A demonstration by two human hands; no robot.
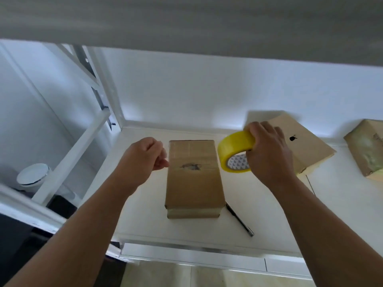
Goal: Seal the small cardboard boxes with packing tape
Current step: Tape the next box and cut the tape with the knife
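the box (193, 172) lies flat in the middle of the white table (145, 214), long side running away from the person, near end folded closed; the right hand (269, 150) grasps the yellow roll (232, 150) from above, fingers wrapped over its rim, and holds it in the air just beside the box's far right corner; the left hand (145, 156) hovers at the box's left edge, fingers curled in with the thumb against them, like a pinch; whether a loose end from the roll sits in that pinch i cannot tell; a second box (306, 146) leans behind the right hand, a third box (369, 150) sits at the far right, and a dark pen (240, 221) lies just beside the near right corner.

the box looks light and stiff, though its top would likely give under a hard press; on so smooth a table it would probably slide when the strip is drawn across, so a flat palm on the top or a hold on the long sides seems best; the strip itself is thin and clingy, best kept taut; the roll is rigid, and gripping over the rim suits it.
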